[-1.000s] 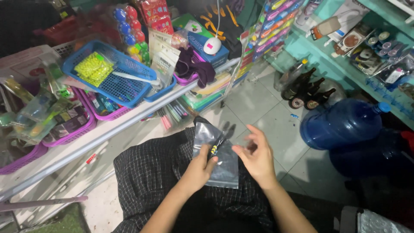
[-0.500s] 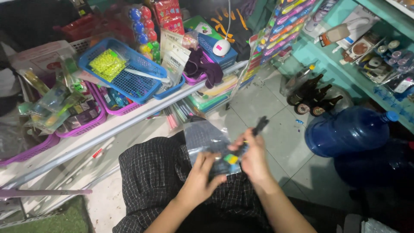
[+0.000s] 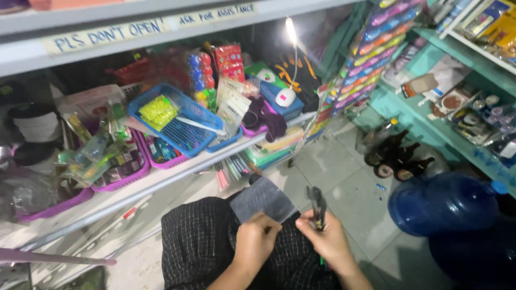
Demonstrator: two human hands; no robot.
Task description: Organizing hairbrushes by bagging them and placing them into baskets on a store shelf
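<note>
Cramped shop aisle again, with a grey tiled floor (image 3: 344, 193) below us and a long low shelf (image 3: 177, 177) packed with baskets right in front. Compared with half a second back, our view has tipped up, so the shelf edge overhead with its handwritten strip now shows. Our hands have drifted apart too: before they were bunched together on the packet, now each holds its own thing. Our left hand (image 3: 257, 240) is closed on the lower edge of a grey plastic pouch (image 3: 263, 198), which lies flat over our checked lap. Our right hand (image 3: 329, 241) is gripping a bundle of dark pens (image 3: 317, 207), held upright just beside the pouch, not touching it.

Around us: a blue basket (image 3: 180, 121) with a yellow item inside, purple baskets (image 3: 123, 172) to its left, a big blue water jug (image 3: 443, 204) on the floor at right, and dark bottles (image 3: 395, 156) near the teal shelving (image 3: 430, 115). Nothing blocks the hands.
</note>
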